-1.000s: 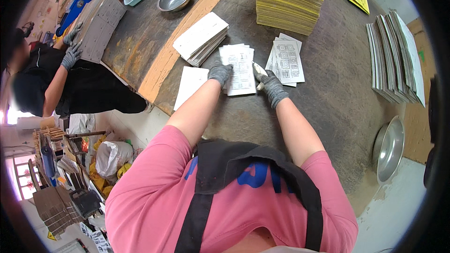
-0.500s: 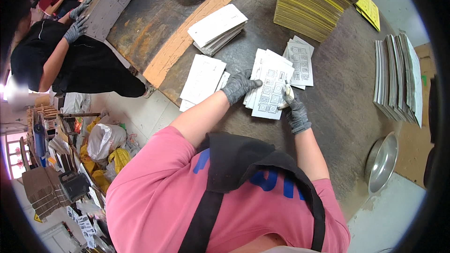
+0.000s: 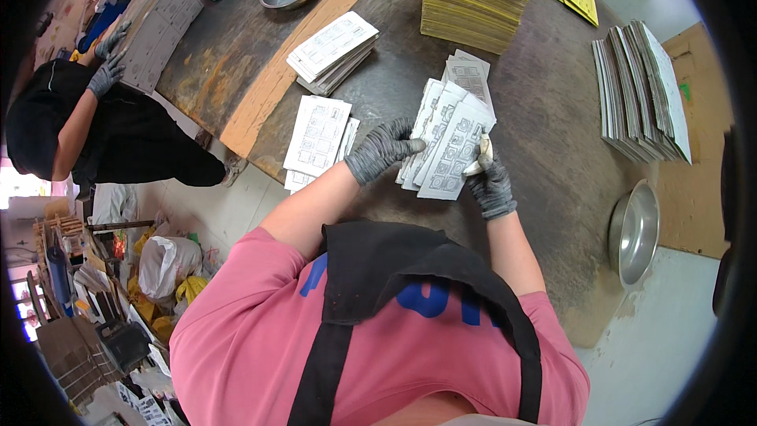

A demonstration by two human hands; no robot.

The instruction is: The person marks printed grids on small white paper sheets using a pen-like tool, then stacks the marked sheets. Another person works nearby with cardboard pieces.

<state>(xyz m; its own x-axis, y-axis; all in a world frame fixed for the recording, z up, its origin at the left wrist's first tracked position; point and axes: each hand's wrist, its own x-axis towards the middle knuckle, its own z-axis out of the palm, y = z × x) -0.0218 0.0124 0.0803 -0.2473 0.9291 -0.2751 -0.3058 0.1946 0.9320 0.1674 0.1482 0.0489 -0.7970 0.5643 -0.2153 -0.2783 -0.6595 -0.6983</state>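
Now we note the sheets (image 3: 445, 142) fanned wider than a second ago, lifted off the table (image 3: 544, 134). Left hand (image 3: 381, 150) grips them at 9 o'clock, right hand (image 3: 490, 185) pinches at 4; sorting seems underway.

There is one view, from the head, set above the person's own shoulders and facing steeply down. It sits close: the pink shirt (image 3: 260, 331) fills the lower half. The dark tabletop (image 3: 544, 134) runs beyond it, its far edge toward the top. The fisheye bends the tabletop's edges and blacks the corners. Left of the tabletop the view takes in the floor and a co-worker's gloved hand (image 3: 106, 75); right of it, pale floor.
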